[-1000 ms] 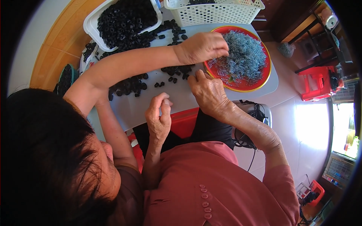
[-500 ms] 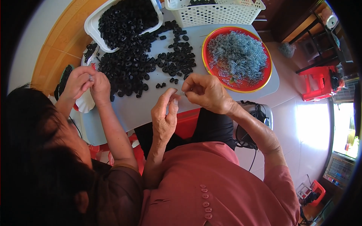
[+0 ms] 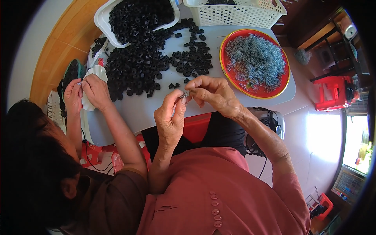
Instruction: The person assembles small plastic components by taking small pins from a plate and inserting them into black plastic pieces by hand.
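My left hand (image 3: 171,119) is closed in a pinch, holding a small metal spring (image 3: 184,95) upward between thumb and fingertips. Right beside it, the thumb and forefinger of my right hand (image 3: 217,96) are pressed together at the spring's end; whatever they hold is too small to make out. Both hands are over the near edge of the grey table (image 3: 137,115). Just beyond them lie loose black ring-shaped plastic parts (image 3: 192,60). To the right, a round red tray (image 3: 256,95) with a yellow rim bears a heap of silvery springs (image 3: 256,58).
A white tub (image 3: 102,24) spills black parts across the table's far left. Behind stands a white perforated basket (image 3: 235,16). At left, a co-worker's hands (image 3: 88,92) hold a small metal piece near a white scalloped dish (image 3: 91,105). A red stool (image 3: 329,92) stands at right.
My left fingertips now hold the spring, and my right hand's fingers have closed in beside them. The co-worker's hands have moved lower and apart. The whole view has shifted slightly.
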The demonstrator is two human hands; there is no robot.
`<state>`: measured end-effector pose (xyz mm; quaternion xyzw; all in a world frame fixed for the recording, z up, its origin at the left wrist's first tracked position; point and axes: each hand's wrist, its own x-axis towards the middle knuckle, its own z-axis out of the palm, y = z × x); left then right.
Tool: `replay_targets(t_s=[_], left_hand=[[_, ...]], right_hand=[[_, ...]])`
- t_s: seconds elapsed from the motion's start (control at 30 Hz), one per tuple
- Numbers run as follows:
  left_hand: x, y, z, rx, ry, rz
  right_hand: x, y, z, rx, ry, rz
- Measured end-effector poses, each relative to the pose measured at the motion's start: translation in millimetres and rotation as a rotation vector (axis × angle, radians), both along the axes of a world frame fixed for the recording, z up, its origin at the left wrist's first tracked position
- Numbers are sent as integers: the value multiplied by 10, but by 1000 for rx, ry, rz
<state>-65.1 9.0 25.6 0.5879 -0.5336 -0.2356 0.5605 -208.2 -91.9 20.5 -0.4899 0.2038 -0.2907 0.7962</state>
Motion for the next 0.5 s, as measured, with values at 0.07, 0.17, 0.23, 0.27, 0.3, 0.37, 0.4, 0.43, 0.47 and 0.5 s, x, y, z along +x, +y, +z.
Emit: replay_targets(t_s=[0.07, 0.17, 0.23, 0.27, 0.3, 0.37, 0.4, 0.43, 0.47, 0.5], left_hand=[[11, 0, -12, 10, 5, 0], [-13, -4, 4, 3, 85, 5], [-18, -6, -18, 12, 175, -3], [-17, -11, -22, 12, 176, -2], [-16, -20, -26, -11, 147, 16], [-17, -34, -51, -33, 116, 35], [-21, -40, -86, -50, 135, 46], [-23, -43, -102, -68, 154, 56], [-22, -43, -104, -67, 155, 55], [-21, -43, -104, -68, 83, 67]], right_hand=[[18, 52, 21, -115, 55, -28], [68, 84, -35, -136, -4, -48], [98, 99, -50, -144, -24, -59], [120, 115, -51, -151, -28, -111], [136, 126, -54, -157, -32, -163], [153, 131, -78, -171, -11, -175], [161, 134, -82, -184, 9, -188], [176, 147, -76, -184, 6, -187], [191, 169, -71, -190, 0, -216], [197, 180, -66, -197, -7, -246]])
